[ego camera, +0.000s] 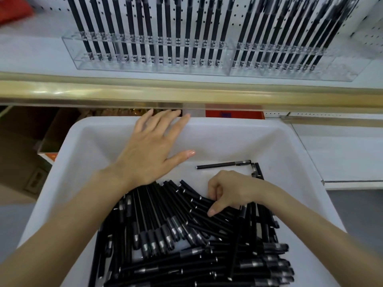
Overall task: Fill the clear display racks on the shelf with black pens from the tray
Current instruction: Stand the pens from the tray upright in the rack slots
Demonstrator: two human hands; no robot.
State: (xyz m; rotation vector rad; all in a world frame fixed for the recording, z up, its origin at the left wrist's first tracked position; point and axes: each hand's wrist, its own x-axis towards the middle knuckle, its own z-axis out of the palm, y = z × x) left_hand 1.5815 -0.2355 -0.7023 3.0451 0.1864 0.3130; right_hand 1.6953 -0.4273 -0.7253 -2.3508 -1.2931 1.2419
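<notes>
A white tray holds a heap of black pens in its near half. One loose pen lies across the bare far half. My left hand hovers flat over the tray with fingers spread, fingertips at the far rim. My right hand rests on top of the heap, its thumb and curled fingers pinching a pen there. On the shelf above stand two clear display racks, the left rack and the right rack. Both carry rows of upright black pens; the right rack's far right end has bare slots.
A gold shelf edge strip runs across between the tray and the racks. Brown cartons sit on the lower level at left, and a white lower shelf is at right. A red item lies at the top left.
</notes>
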